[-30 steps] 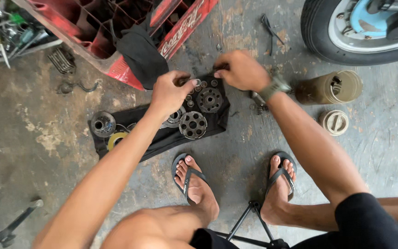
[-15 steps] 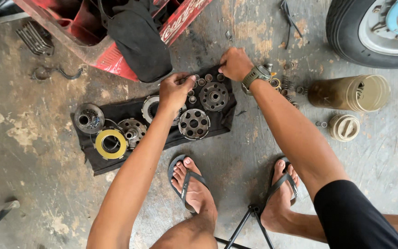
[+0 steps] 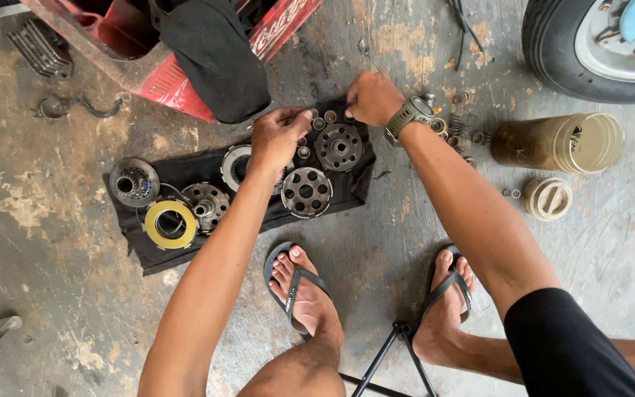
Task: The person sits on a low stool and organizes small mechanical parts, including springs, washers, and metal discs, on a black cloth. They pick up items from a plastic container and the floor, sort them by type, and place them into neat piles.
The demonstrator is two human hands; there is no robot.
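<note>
A: Nearest parts on the black cloth (image 3: 185,254)?
B: Perforated round plate (image 3: 306,192), then hub disc (image 3: 340,147).
A: Hands?
B: Left hand (image 3: 277,138) curled, fingertips pinching a small metal part (image 3: 309,115) at the cloth's far edge. Right hand (image 3: 371,98) closed into a fist beside it; contents hidden.

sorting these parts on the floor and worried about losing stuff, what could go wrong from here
1. The small loose springs and washers lie on bare concrete off the black cloth; they may roll away or pick up grit.
2. The right hand and left hand work at the cloth's far edge, so a tug could shift the perforated disc.
3. The jar lies on its side without its lid; it might roll.
</note>
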